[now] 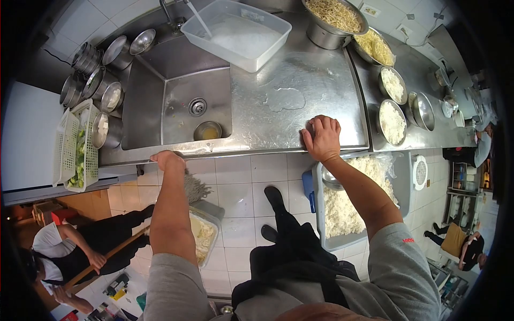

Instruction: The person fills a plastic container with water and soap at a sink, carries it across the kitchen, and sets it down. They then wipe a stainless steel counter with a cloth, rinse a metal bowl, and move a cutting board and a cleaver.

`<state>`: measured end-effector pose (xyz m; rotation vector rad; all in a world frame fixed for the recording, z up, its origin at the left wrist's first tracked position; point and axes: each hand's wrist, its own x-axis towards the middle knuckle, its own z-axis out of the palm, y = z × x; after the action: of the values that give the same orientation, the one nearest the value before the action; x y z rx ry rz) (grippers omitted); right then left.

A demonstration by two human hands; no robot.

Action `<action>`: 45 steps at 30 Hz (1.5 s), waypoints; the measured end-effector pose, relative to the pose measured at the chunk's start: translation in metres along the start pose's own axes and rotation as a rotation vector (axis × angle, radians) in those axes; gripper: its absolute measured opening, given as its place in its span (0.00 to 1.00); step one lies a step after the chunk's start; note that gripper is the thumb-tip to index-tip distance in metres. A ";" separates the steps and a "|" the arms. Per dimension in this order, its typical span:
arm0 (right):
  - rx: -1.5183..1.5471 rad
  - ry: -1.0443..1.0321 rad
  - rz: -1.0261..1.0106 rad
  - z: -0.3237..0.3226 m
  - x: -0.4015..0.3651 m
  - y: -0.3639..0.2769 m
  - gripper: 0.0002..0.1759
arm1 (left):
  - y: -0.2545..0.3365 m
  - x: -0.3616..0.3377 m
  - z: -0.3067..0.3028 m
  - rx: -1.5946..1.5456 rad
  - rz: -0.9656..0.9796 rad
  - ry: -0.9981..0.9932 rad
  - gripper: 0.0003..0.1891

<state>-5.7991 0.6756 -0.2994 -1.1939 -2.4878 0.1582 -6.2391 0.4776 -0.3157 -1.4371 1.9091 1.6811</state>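
Note:
My left hand (168,160) is at the front edge of the steel sink (176,101), its fingers curled over the rim and partly hidden. My right hand (323,140) lies palm down on the steel counter (321,80), thumb apart from the fingers, holding nothing. A small puddle (285,99) spreads on the counter beyond that hand. Inside the sink, a small metal bowl (208,130) with some yellowish liquid sits near the drain (197,107). At the back, a translucent plastic tub (241,40) holds cloudy water, with a stream running into it from above.
Bowls of bean sprouts (334,15), yellow shreds (373,47) and white shreds (393,123) line the right. A large tub (353,214) of white food stands on the floor below. Left are a basket of greens (80,155), metal pots (110,96) and a person with a mop (96,262).

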 end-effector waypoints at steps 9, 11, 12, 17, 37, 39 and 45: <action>0.007 -0.001 0.001 0.001 -0.001 0.002 0.23 | 0.003 -0.015 -0.006 -0.042 -0.042 -0.016 0.48; 0.010 -0.001 0.004 0.001 -0.001 0.003 0.23 | -0.001 -0.012 -0.005 -0.055 -0.023 -0.039 0.48; 0.008 0.003 0.006 0.001 -0.001 0.003 0.23 | -0.003 -0.010 -0.004 -0.071 -0.003 -0.061 0.49; -0.004 0.005 0.018 0.002 -0.002 0.004 0.23 | 0.000 -0.008 -0.004 -0.073 -0.007 -0.070 0.49; 0.003 0.014 0.023 0.001 -0.003 0.005 0.23 | -0.003 -0.020 -0.008 -0.064 0.017 -0.059 0.48; 0.000 0.006 0.027 0.001 -0.003 0.005 0.23 | -0.001 -0.020 -0.008 0.078 0.036 0.014 0.49; 0.001 -0.001 0.028 0.003 -0.003 0.005 0.23 | -0.009 0.000 0.001 -0.092 0.040 0.019 0.44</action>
<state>-5.7946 0.6767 -0.3045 -1.2290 -2.4722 0.1681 -6.2332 0.4799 -0.3219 -1.4614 1.9061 1.8012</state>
